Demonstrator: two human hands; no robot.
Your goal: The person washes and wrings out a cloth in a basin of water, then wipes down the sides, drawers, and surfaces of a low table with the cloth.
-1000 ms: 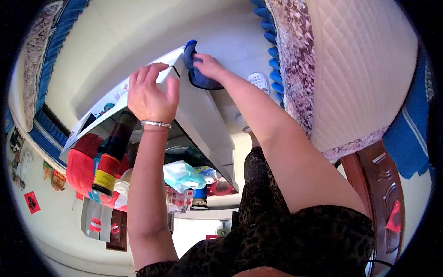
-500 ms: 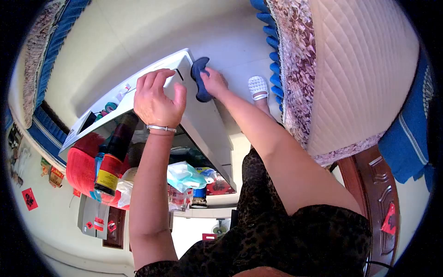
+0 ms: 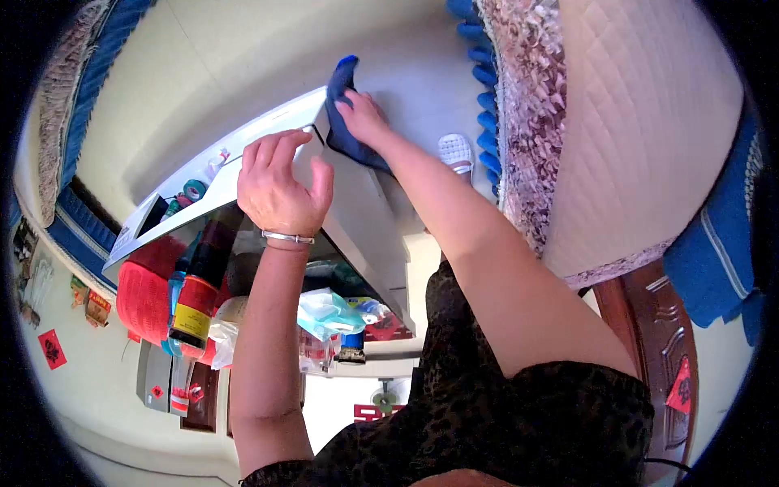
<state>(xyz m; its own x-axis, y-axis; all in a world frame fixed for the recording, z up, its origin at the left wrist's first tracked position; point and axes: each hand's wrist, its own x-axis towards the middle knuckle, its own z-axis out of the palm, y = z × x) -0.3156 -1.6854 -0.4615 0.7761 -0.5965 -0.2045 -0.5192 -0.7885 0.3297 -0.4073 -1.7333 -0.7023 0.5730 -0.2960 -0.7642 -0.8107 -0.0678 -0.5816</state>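
Note:
A dark blue cloth (image 3: pixel 350 134) lies against the end of the white cabinet (image 3: pixel 357 183), pressed there by my right hand (image 3: pixel 363 118), whose fingers grip it. Its bright blue tip sticks up past the cabinet's corner, and its lower part hangs below the hand. My left hand (image 3: pixel 284 183), with a silver bangle at the wrist, is over the cabinet's edge near that corner. Its fingers are spread, thumb apart, and nothing is in them.
On the cabinet are a dark bottle with a red and yellow label (image 3: pixel 195 312), a red basket (image 3: pixel 146 300), a pale plastic bag (image 3: pixel 331 314) and a green tape roll (image 3: pixel 194 190). A quilted bed (image 3: pixel 641 146) with blue trim stands at right; a white slipper (image 3: pixel 456 150) is on the floor.
My right hand has moved up and slightly left along the cabinet's end with the cloth, which now looks longer and more spread out. The left hand has barely moved.

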